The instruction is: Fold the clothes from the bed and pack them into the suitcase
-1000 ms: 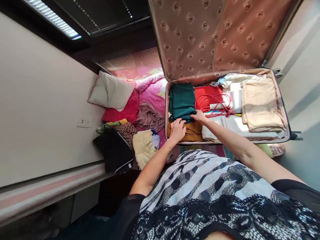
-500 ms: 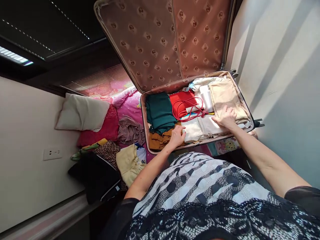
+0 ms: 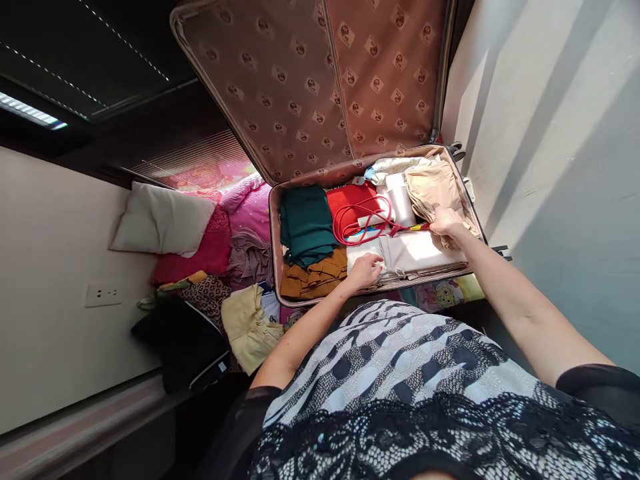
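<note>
Fabric (image 3: 434,183), beige and folded, lies right of the frame's centre in the suitcase (image 3: 310,113), its edge grasped by the right hand (image 3: 447,223); the left hand (image 3: 365,272) curls over white cloth (image 3: 358,253), its grip unclear.

Mixed light, high contrast: hard sun on the right side, white cloth (image 3: 413,250) near clipping, broad diagonal shadow bands across the right wall (image 3: 560,133). Dark window area (image 3: 145,40) at upper left almost black apart from a glowing slit (image 3: 30,111). Lower-left corner dim, detail lost. Suitcase lining (image 3: 295,107) shaded but print fairly crisp. Wide-angle stretch toward the edges, lace top (image 3: 425,393) near the lens pulled large
</note>
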Available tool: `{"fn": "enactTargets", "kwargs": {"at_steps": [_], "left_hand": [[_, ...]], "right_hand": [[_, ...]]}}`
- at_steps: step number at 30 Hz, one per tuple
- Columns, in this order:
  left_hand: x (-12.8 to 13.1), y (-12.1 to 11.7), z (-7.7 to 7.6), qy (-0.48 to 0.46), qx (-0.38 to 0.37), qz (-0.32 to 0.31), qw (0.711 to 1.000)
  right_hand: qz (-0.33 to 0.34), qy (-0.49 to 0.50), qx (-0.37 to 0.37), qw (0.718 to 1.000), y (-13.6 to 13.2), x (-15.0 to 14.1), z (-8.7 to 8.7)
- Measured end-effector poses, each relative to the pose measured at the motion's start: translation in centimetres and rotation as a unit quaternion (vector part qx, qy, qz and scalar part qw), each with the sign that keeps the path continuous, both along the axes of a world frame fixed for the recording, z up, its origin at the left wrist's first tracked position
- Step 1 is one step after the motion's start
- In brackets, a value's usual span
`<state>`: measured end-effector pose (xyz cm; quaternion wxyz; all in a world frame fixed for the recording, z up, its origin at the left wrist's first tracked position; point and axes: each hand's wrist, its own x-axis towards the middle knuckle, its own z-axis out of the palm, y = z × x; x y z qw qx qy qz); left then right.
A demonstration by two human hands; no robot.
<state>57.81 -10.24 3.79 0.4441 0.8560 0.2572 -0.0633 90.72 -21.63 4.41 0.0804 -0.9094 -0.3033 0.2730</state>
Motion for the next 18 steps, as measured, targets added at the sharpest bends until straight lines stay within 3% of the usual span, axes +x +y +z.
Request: {"fn": "enactTargets", "kwargs": {"at_steps": [5, 11, 14, 18], "left_hand": [[1.1, -0.8, 0.2, 0.029, -0.038, 0.021, 0.999], [2.1, -0.9, -0.1, 0.054, -0.128, 0.091, 0.986], [2.1, -0.4, -0.6, 0.041, -0.155, 0.132, 0.978], [2.1, 1.1, -1.1, 0.016, -0.154, 0.211, 0.965]], "right_hand": [[-0.032, 0.021, 0.016, 0.999, -2.0, 2.9, 1.3], [-0.061, 0.098, 0.150, 0.982, -4.5, 4.6, 3.6], [-0.037, 0.122, 0.250, 0.960, -6.0, 5.1, 6.1], [0.052, 0.067, 0.285, 0.955, -8.4, 3.4, 8.5]]}}
